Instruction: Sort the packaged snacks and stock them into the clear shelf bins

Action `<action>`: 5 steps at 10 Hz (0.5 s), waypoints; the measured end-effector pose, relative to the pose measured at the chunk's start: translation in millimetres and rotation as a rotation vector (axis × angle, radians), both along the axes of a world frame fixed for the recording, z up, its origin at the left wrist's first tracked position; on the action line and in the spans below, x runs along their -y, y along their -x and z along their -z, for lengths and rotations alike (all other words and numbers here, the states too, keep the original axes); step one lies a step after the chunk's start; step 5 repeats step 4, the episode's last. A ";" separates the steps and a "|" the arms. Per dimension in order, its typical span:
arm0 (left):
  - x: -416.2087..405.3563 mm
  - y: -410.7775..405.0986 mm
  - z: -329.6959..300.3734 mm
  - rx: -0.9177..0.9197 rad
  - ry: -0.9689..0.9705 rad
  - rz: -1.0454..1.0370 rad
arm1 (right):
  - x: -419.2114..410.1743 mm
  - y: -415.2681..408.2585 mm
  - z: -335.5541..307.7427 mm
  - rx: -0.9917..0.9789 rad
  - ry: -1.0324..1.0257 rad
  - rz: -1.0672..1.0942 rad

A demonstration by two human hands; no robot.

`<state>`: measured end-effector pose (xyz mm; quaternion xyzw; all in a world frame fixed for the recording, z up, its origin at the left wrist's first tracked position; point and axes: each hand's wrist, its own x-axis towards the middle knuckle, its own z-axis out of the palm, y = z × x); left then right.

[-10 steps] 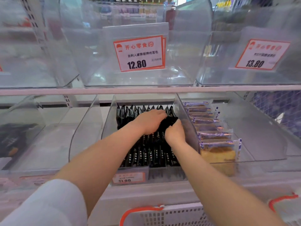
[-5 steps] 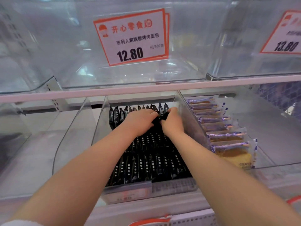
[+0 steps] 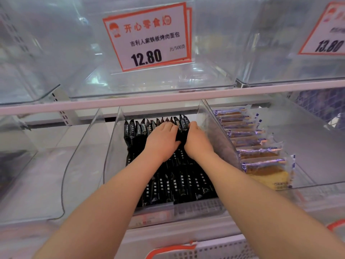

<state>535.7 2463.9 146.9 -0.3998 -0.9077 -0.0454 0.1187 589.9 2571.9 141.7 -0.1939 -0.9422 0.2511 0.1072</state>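
Nearest the camera, a white perforated basket with an orange rim [image 3: 205, 248] sits below the clear plastic shelf bin [image 3: 112, 156]. Inside that bin lie rows of black foil snack sachets [image 3: 179, 184] bearing small white lettering too fine to read. Both hands have crept deeper toward its back over the past second: the left hand [image 3: 161, 141] lies on the sachets, and the right hand [image 3: 197, 142] is curled around a few, likely squaring off the rear row. Right of the bin, clear-wrapped yellow cake slices [image 3: 261, 161] fill the neighbouring bin. Above, an orange-bordered price card [image 3: 149, 36] reads "开心零食" and "12.80".
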 end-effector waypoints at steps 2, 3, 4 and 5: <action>20.7 -14.1 -18.6 0.047 0.083 0.028 | 7.6 -19.4 -18.3 0.027 -0.199 -0.109; 31.3 -27.2 -32.0 0.050 0.152 0.030 | 10.3 -38.8 -35.0 0.056 -0.234 -0.221; 41.1 -50.8 -44.0 0.000 0.130 0.039 | 13.0 -74.2 -53.6 0.011 -0.313 -0.288; 41.1 -50.8 -44.0 0.000 0.130 0.039 | 13.0 -74.2 -53.6 0.011 -0.313 -0.288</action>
